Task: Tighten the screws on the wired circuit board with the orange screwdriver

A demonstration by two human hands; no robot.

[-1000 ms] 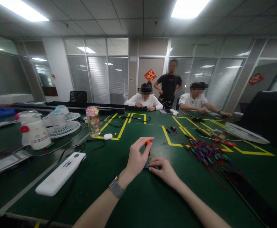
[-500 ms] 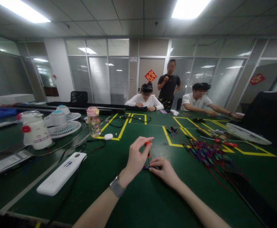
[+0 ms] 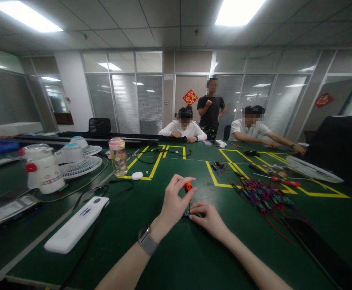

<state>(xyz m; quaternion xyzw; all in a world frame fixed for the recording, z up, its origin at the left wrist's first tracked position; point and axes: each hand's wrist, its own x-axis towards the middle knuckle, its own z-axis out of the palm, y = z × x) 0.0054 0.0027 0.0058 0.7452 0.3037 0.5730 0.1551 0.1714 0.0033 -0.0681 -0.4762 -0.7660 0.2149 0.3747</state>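
Note:
My left hand (image 3: 177, 197), with a watch on its wrist, has thumb and bent fingers around the orange handle of a small screwdriver (image 3: 188, 186). The screwdriver stands upright, its thin shaft running down to a small circuit board (image 3: 186, 214) on the green table. From the right, my right hand (image 3: 204, 214) pinches the board's edge with thumb and fingertips, close to the screwdriver tip. Much of the board is hidden by my fingers, and the tip's exact contact is too small to make out.
A pile of circuit boards with red and blue wires (image 3: 262, 193) lies to the right, near a red-handled screwdriver (image 3: 280, 179). A white power bank-like block (image 3: 76, 225), a pink-lidded bottle (image 3: 118, 157) and fans (image 3: 79, 163) stand left. Co-workers (image 3: 185, 129) are across the table.
The fingers of my left hand have shifted on the screwdriver handle, and more of its orange top shows. My right hand stays at the board. The view has tilted slightly.

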